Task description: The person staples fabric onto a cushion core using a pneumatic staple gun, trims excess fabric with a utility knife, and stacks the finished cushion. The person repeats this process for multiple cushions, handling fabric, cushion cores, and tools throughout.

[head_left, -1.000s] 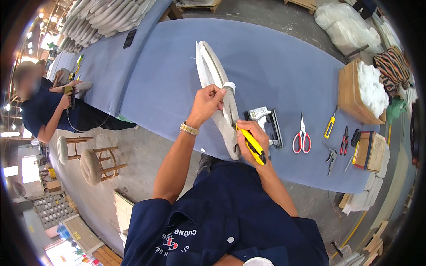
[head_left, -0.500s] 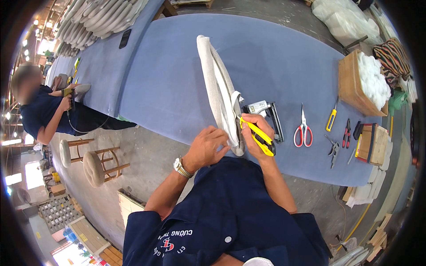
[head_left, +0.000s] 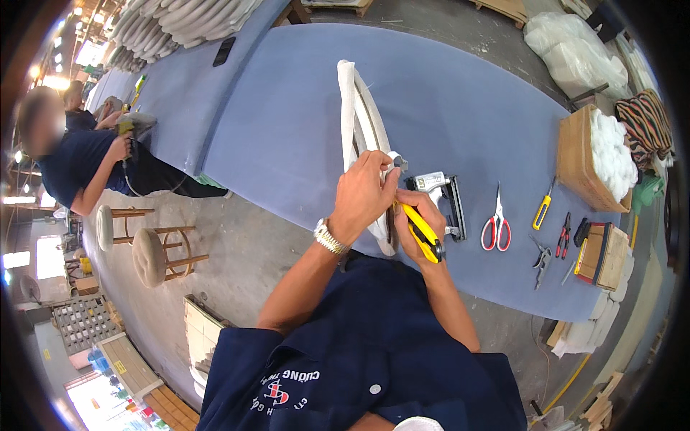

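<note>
Left hand at edge of pale padded piece, right hand grips yellow cutter, piece at near edge of blue table.
Left hand, watch on wrist, lies over the padded piece; fingers bent, thumb and fingertips close together by a small loose flap, cannot tell exactly what they pinch. Right hand has fingers wrapped around the yellow cutter, just beside the piece; blade not visible. Padded piece is long, narrow, pointing away from the person, near end by the waist. Blue table also bears, to the right, a staple gun, red-handled scissors, a yellow-handled tool and a box of white stuffing. Co-worker stands at left.
</note>
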The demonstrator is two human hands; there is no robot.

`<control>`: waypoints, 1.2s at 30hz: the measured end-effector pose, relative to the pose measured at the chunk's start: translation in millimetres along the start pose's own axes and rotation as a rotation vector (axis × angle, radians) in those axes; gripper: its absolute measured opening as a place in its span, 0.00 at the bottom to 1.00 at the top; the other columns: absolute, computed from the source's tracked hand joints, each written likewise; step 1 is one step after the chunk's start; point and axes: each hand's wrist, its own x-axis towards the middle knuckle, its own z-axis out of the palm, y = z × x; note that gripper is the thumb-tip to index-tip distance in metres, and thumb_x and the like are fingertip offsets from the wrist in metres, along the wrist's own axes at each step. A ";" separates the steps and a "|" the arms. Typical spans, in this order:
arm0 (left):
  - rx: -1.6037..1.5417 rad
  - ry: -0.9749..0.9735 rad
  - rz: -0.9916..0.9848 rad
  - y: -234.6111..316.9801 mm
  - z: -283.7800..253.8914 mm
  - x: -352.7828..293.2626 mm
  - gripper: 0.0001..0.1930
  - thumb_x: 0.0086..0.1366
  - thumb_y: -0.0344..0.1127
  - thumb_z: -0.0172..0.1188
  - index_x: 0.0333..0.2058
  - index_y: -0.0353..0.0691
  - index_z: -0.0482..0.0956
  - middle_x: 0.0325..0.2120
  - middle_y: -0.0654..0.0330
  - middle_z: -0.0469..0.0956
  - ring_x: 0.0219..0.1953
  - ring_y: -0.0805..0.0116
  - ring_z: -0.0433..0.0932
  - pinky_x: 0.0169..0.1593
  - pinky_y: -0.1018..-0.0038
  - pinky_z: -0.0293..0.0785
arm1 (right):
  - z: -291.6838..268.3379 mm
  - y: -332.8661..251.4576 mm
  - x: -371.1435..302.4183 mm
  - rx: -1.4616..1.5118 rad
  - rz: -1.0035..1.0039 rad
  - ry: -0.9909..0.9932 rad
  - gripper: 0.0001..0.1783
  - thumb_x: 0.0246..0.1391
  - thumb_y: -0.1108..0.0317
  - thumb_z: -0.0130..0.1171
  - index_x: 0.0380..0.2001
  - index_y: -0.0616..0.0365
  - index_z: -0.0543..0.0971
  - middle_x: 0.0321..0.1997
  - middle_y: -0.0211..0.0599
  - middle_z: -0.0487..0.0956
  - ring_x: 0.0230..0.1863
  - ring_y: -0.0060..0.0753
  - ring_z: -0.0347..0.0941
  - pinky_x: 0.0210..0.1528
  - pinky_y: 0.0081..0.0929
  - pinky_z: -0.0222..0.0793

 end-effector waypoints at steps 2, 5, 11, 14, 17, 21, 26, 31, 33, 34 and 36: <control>0.118 -0.023 -0.081 -21.4 10.7 4.3 0.15 0.61 0.38 0.73 0.38 0.37 0.79 0.30 0.53 0.81 0.30 0.59 0.82 0.33 0.65 0.77 | 1.0 -2.0 2.0 -0.012 -0.036 -0.003 0.09 0.56 0.78 0.63 0.41 0.62 0.81 0.44 0.48 0.85 0.42 0.46 0.84 0.45 0.32 0.79; 0.213 -0.040 -0.067 -30.4 11.8 4.6 0.18 0.60 0.42 0.74 0.37 0.36 0.78 0.30 0.53 0.83 0.29 0.57 0.84 0.34 0.63 0.78 | 3.6 -0.9 -0.9 0.014 -0.023 -0.012 0.09 0.56 0.78 0.62 0.42 0.64 0.81 0.45 0.48 0.85 0.42 0.43 0.84 0.46 0.31 0.78; 0.048 -0.211 -0.183 -20.6 -4.0 20.9 0.14 0.61 0.40 0.73 0.32 0.36 0.81 0.21 0.58 0.82 0.24 0.68 0.80 0.32 0.69 0.77 | -1.9 0.3 0.0 0.046 0.031 0.009 0.09 0.56 0.77 0.62 0.41 0.62 0.81 0.44 0.46 0.85 0.42 0.46 0.83 0.46 0.33 0.78; -0.128 -0.220 -0.255 -18.8 -4.0 18.1 0.12 0.66 0.38 0.70 0.33 0.35 0.81 0.23 0.61 0.82 0.24 0.78 0.78 0.30 0.75 0.74 | -5.9 3.6 1.7 0.031 0.028 0.050 0.09 0.55 0.77 0.62 0.41 0.62 0.81 0.44 0.46 0.85 0.42 0.45 0.84 0.46 0.33 0.78; -0.512 -0.134 -0.275 -38.0 16.1 8.6 0.11 0.69 0.37 0.66 0.32 0.35 0.79 0.25 0.61 0.83 0.24 0.77 0.78 0.30 0.75 0.74 | -10.0 6.8 1.0 0.033 0.066 0.073 0.09 0.55 0.77 0.62 0.41 0.62 0.81 0.43 0.47 0.85 0.42 0.45 0.84 0.46 0.32 0.78; -0.671 -0.210 -0.402 -44.1 21.4 14.9 0.10 0.72 0.36 0.64 0.34 0.36 0.76 0.27 0.63 0.84 0.26 0.81 0.75 0.32 0.79 0.74 | -14.4 4.8 -0.5 0.024 0.086 0.072 0.09 0.56 0.76 0.63 0.42 0.62 0.81 0.43 0.48 0.85 0.40 0.43 0.84 0.44 0.32 0.78; -0.769 -0.237 -0.463 -53.9 22.2 15.4 0.10 0.72 0.37 0.64 0.34 0.39 0.76 0.26 0.64 0.83 0.25 0.82 0.74 0.33 0.80 0.72 | -12.4 4.0 -3.9 0.009 0.074 0.081 0.09 0.56 0.76 0.63 0.41 0.61 0.81 0.43 0.47 0.86 0.39 0.44 0.84 0.43 0.32 0.78; -0.789 -0.268 -0.507 -52.4 18.8 17.6 0.10 0.72 0.39 0.65 0.35 0.40 0.76 0.27 0.64 0.82 0.27 0.80 0.72 0.35 0.79 0.71 | -12.7 1.5 -8.9 0.015 0.068 0.087 0.09 0.55 0.77 0.63 0.40 0.61 0.81 0.43 0.47 0.86 0.39 0.42 0.84 0.42 0.31 0.78; -0.813 -0.261 -0.498 -53.3 18.1 18.1 0.11 0.72 0.39 0.65 0.35 0.40 0.76 0.26 0.65 0.80 0.27 0.81 0.71 0.35 0.79 0.71 | -14.5 -1.7 -14.1 0.025 0.120 0.070 0.09 0.56 0.77 0.63 0.41 0.61 0.81 0.44 0.46 0.86 0.38 0.41 0.84 0.41 0.30 0.79; -0.827 -0.258 -0.494 -53.4 17.9 18.2 0.11 0.72 0.40 0.64 0.35 0.40 0.76 0.26 0.65 0.80 0.27 0.81 0.70 0.35 0.79 0.70 | -15.5 -3.9 -17.7 0.029 0.147 0.060 0.09 0.56 0.78 0.63 0.41 0.61 0.81 0.44 0.46 0.86 0.38 0.40 0.84 0.41 0.29 0.79; -0.811 -0.257 -0.504 -49.8 16.7 20.1 0.11 0.72 0.40 0.64 0.34 0.40 0.76 0.26 0.66 0.79 0.27 0.81 0.70 0.35 0.79 0.70 | -17.3 -8.2 -24.5 0.046 0.179 0.061 0.08 0.56 0.77 0.63 0.41 0.61 0.81 0.44 0.46 0.86 0.38 0.39 0.84 0.41 0.29 0.79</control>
